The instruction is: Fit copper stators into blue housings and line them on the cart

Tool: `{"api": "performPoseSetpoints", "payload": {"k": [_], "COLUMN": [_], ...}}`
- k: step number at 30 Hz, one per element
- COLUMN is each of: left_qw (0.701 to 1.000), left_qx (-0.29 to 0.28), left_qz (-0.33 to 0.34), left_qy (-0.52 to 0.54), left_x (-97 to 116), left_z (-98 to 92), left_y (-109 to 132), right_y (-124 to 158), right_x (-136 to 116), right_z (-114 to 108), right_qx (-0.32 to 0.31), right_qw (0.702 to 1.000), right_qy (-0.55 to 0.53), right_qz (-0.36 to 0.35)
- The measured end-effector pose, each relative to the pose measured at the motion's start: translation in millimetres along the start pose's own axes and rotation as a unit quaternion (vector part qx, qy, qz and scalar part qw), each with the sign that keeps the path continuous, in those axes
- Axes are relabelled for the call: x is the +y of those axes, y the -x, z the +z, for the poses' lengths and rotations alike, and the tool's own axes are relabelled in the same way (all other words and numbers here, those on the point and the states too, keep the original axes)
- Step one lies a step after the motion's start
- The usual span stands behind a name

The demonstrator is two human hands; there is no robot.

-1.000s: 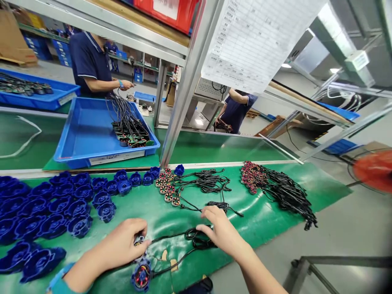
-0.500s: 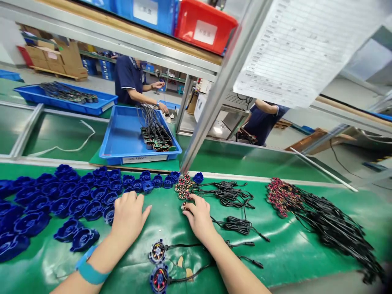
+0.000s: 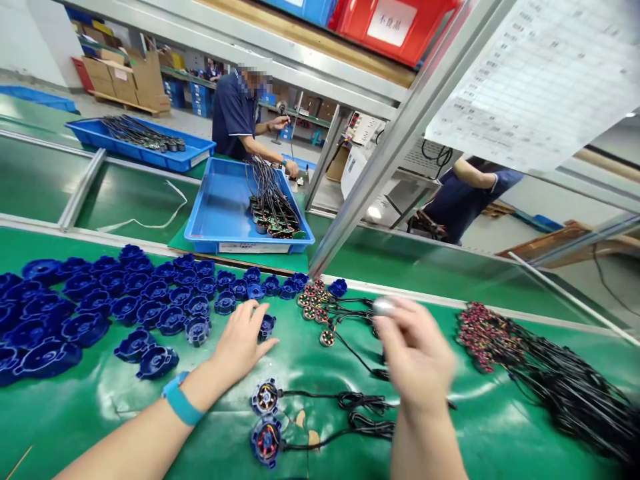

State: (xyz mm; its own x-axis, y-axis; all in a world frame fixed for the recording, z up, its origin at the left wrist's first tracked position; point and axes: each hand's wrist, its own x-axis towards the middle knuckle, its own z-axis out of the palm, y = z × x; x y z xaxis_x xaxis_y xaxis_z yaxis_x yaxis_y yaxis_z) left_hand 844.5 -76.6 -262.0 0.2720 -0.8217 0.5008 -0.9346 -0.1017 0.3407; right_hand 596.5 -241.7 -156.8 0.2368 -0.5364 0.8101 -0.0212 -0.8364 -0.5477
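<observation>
Since half a second ago, the left hand [image 3: 243, 341] has slid right, off the heap of blue housings [image 3: 100, 307]. Its spread, open fingers now touch a lone blue housing [image 3: 267, 327] on the green surface [image 3: 125, 413]. Right of two wired motors [image 3: 265, 398], the right hand [image 3: 417, 357] has lifted and, blurred, pinches a small silvery part [image 3: 384, 307] at its fingertips.

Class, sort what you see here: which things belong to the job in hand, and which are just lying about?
In hand: left hand at a blue housing; right hand holding a blurred round part; wired stators; two assembled units.
Lying about: blue tray; red bin; paper sheet.
</observation>
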Motion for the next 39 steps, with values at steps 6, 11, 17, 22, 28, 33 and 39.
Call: {"api": "performPoseSetpoints", "payload": {"k": [6,11,17,22,28,33,39], "left_qw": [0.996,0.990,0.994,0.991,0.994,0.988,0.985], "left_qx": [-0.045,-0.085,-0.044,-0.086,-0.052,-0.061,-0.072], "left_qz": [-0.013,0.024,-0.041,-0.014,-0.040,0.048,0.072], "left_qy": [0.075,0.109,0.094,0.099,0.089,0.132,0.139], "left_x": [-16.8,-17.8,-16.7,-11.0,-6.1,1.8,9.0], "left_z": [1.0,-5.2,5.2,4.4,8.0,7.9,7.1], "left_y": [-1.9,-5.8,-10.6,-11.1,-9.5,-2.7,0.7], "right_y": [66.9,89.6,93.1,89.8,86.8,95.7,97.9], "right_x": [8.7,22.1,21.1,22.2,11.3,10.2,11.2], "right_z": [94.2,107.2,110.8,100.4,92.0,102.3,104.1], "right_qx": [-0.465,-0.438,-0.417,-0.322,-0.211,-0.257,-0.246], "right_qw": [0.868,0.877,0.881,0.935,0.973,0.966,0.967], "right_qy": [0.154,0.158,0.189,0.093,-0.063,-0.010,0.018], "right_qz": [0.080,0.117,0.118,0.114,0.069,0.032,0.063]}}
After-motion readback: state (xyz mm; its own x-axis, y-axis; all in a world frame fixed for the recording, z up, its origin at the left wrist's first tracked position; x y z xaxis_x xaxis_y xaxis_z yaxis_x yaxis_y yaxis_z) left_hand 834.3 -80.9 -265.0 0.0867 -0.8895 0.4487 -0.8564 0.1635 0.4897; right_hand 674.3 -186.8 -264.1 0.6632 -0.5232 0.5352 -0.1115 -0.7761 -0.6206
